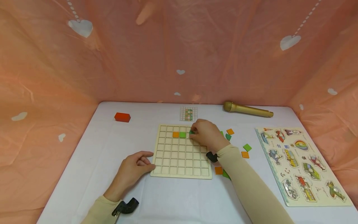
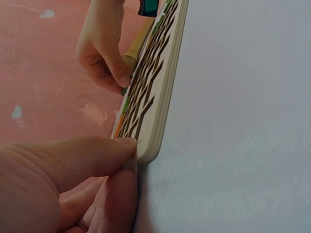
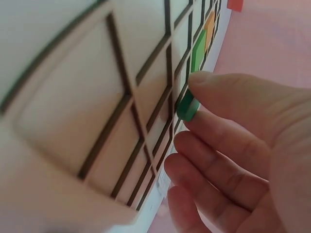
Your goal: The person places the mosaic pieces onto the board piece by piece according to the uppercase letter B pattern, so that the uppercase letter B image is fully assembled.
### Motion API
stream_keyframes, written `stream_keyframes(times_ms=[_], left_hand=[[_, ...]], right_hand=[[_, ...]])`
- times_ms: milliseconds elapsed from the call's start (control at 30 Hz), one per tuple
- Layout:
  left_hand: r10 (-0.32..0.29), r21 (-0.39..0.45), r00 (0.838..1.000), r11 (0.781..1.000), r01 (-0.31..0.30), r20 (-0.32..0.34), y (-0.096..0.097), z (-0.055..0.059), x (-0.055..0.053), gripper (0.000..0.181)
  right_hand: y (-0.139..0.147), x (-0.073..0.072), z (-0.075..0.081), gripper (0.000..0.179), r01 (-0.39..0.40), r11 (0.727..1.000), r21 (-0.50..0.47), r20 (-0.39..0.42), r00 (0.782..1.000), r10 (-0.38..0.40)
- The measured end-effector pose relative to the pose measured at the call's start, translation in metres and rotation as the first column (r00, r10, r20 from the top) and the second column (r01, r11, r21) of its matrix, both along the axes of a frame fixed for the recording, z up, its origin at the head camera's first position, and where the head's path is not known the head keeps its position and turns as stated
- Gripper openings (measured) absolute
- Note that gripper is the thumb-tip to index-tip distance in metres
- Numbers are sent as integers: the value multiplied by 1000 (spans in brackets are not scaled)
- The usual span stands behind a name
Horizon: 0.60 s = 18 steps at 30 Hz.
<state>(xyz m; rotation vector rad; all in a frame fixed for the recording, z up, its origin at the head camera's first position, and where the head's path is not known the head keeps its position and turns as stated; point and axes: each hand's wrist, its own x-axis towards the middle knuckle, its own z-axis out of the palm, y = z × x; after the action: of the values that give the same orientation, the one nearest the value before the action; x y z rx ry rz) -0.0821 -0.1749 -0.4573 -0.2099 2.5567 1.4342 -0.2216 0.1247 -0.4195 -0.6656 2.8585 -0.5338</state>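
A pale wooden grid board (image 1: 181, 172) lies in the middle of the table. An orange square tile (image 1: 175, 134) and a light green square tile (image 1: 182, 134) sit side by side in its second row from the back. My right hand (image 1: 208, 135) pinches a dark green tile (image 3: 187, 107) with a rounded side between thumb and index finger. That tile is at the cell just right of the light green one. My left hand (image 1: 132, 168) is at the board's left edge, its thumb (image 2: 104, 153) on the rim and a bent finger (image 2: 121, 194) against the side.
Loose orange (image 1: 245, 154) and green tiles (image 1: 247, 147) lie right of the board, some partly behind my right sleeve. A pattern card (image 1: 188, 114) is behind the board. A red block (image 1: 122, 117), gold toy microphone (image 1: 249, 110) and vehicle puzzle (image 1: 302, 168) lie around.
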Motion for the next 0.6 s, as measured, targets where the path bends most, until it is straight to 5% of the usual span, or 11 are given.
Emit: stream_keyframes(times_ms=[600], left_hand=[[2,-1,1000,1000,-2,-2,0,0,0,45]], right_hand=[[-15,1,-1,22,-16,1000,23,11,1000,16]])
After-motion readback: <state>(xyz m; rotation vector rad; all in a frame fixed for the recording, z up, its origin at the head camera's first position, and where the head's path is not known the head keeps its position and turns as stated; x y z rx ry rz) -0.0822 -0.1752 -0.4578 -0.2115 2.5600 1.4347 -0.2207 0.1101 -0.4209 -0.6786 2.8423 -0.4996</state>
